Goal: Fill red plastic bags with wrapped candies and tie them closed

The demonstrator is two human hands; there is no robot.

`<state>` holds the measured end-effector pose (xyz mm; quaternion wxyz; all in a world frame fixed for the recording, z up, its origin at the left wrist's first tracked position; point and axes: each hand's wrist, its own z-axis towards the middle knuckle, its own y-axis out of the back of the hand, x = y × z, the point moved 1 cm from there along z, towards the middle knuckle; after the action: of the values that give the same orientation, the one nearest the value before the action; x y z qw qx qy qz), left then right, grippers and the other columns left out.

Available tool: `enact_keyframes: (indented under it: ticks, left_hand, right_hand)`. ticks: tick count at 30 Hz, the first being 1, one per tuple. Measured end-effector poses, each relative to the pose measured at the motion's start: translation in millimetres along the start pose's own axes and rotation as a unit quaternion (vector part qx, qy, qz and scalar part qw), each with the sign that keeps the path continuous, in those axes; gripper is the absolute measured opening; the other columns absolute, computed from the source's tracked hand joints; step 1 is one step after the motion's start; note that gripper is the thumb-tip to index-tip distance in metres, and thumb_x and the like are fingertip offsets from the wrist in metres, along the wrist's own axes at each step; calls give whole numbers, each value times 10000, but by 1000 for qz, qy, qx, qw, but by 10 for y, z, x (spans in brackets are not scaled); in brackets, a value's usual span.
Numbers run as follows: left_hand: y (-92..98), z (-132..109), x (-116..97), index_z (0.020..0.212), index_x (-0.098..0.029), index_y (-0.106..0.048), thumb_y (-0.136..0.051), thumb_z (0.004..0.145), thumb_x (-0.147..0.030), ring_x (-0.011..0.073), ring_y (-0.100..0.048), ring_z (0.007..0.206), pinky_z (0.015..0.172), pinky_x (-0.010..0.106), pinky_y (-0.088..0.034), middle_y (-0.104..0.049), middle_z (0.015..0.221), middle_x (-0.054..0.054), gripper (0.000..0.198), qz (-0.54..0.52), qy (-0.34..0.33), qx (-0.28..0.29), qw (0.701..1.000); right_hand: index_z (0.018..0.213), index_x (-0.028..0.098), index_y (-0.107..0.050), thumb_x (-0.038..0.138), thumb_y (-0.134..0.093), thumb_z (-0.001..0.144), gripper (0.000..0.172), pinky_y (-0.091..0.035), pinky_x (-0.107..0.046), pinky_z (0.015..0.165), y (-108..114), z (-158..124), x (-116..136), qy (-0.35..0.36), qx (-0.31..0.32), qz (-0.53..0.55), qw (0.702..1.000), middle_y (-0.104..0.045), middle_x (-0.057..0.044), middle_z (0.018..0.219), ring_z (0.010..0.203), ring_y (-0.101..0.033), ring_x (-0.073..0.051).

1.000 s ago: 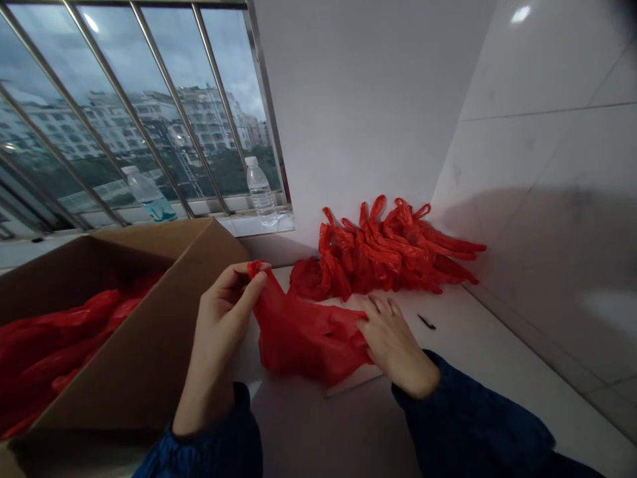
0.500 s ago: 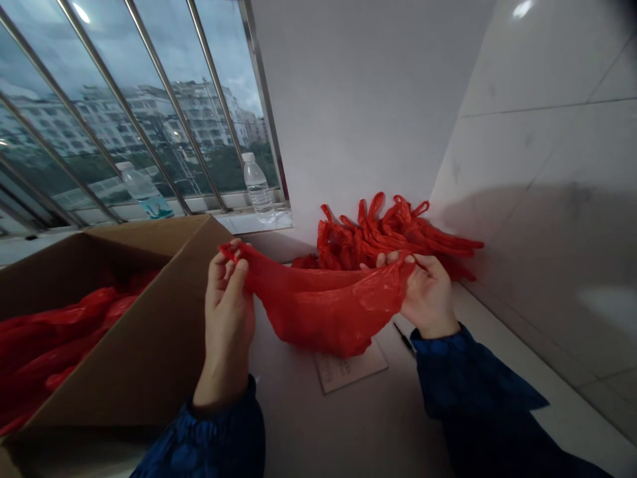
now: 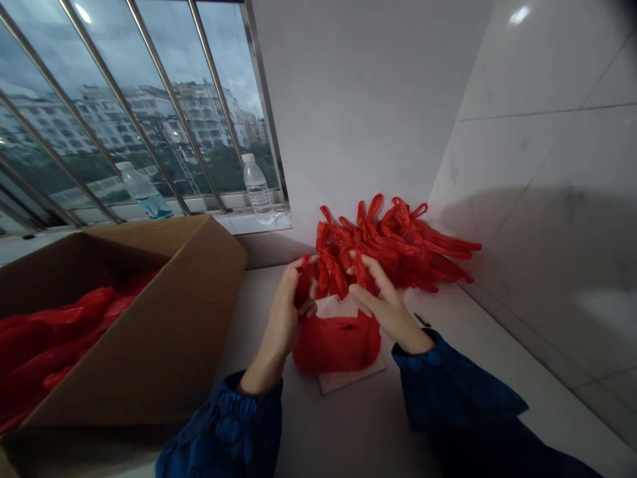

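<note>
A red plastic bag (image 3: 336, 344) hangs folded between my two hands over the white counter. My left hand (image 3: 290, 307) pinches one end of it, fingers closed. My right hand (image 3: 383, 302) grips the other end close by, with its fingers curled round the plastic. Both hands are a few centimetres apart, just in front of a pile of folded red bags (image 3: 395, 242) that lies against the wall corner. Under the bag lies a small card or paper (image 3: 348, 381).
An open cardboard box (image 3: 149, 318) with loose red bags (image 3: 54, 338) inside stands at the left. Two water bottles, one (image 3: 259, 188) at the right and another (image 3: 142, 191) further left, stand on the window sill behind bars. A small dark object (image 3: 423, 321) lies on the counter. Tiled wall at the right.
My hands, spread wide with the bag stretched between them, have come together, folding the bag in half and lowering it towards the counter.
</note>
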<state>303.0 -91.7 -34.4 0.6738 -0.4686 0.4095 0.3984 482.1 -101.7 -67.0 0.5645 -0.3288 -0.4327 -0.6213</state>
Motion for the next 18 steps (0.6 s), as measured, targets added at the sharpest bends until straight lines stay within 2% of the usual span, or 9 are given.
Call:
enact_keyframes:
  ticks: [2,4,6,8,11,14,16,18]
  left_hand:
    - [-45,-30,67,1128,-220,-643,-400,973,-563,75,-275,479,415,185,-258,-542,802,8,448,22,32,59,998]
    - [-63,-54,108,1072,-198,-686,-316,971,-630,105,-403,575,471,211,-352,-573,948,54,578,73,27,110,991]
    - [-68,-78,116,1024,-190,-723,-185,972,-671,170,-526,799,680,271,-477,-559,1057,79,723,143,-11,154,978]
    - [-72,-107,101,1016,-196,-745,-130,973,-672,225,-530,1000,906,340,-456,-529,1082,85,779,222,-58,185,956]
    - [-91,-145,70,1128,-228,-725,-256,1000,-607,235,-524,1052,969,372,-425,-503,1051,76,617,350,-122,200,907]
    - [-117,-149,76,1287,-268,-626,-465,1004,-434,222,-539,1114,978,359,-434,-542,1149,76,366,422,-175,203,866]
    - [-126,-127,120,1343,-282,-548,-571,971,-321,214,-541,1181,1029,360,-417,-572,1238,67,374,418,-188,201,866]
    - [-126,-96,191,1322,-277,-515,-634,934,-260,220,-536,1224,1049,369,-414,-571,1300,66,406,383,-194,174,886]
  right_hand:
    - [1391,281,-470,460,-646,881,568,-386,-392,1113,-91,-11,-23,15,38,13,999,-529,-67,1349,1268,-503,-216]
    - [1305,250,-561,443,-727,819,548,-368,-392,1119,-182,-16,-42,37,61,26,997,-530,-72,1313,1282,-482,-232]
    - [1201,242,-631,413,-766,785,469,-395,-394,1086,-259,-17,-57,46,74,27,996,-548,-62,1247,1236,-504,-236]
    - [1065,238,-676,382,-762,789,323,-431,-386,1032,-312,-18,-66,44,82,41,995,-577,-45,1160,1160,-538,-225]
    - [968,237,-683,363,-685,851,172,-473,-352,919,-347,-21,-81,31,73,106,991,-620,-24,1052,1037,-580,-199]
    - [999,241,-688,359,-635,873,180,-482,-292,724,-359,-28,-121,-45,41,213,975,-666,-9,961,880,-608,-174]
    - [1010,235,-695,354,-670,836,213,-406,-241,542,-360,-29,-149,-123,-5,289,949,-674,3,871,710,-579,-140]
    - [974,216,-698,358,-727,781,241,-297,-212,436,-349,-19,-156,-176,-61,348,919,-650,20,765,567,-501,-102]
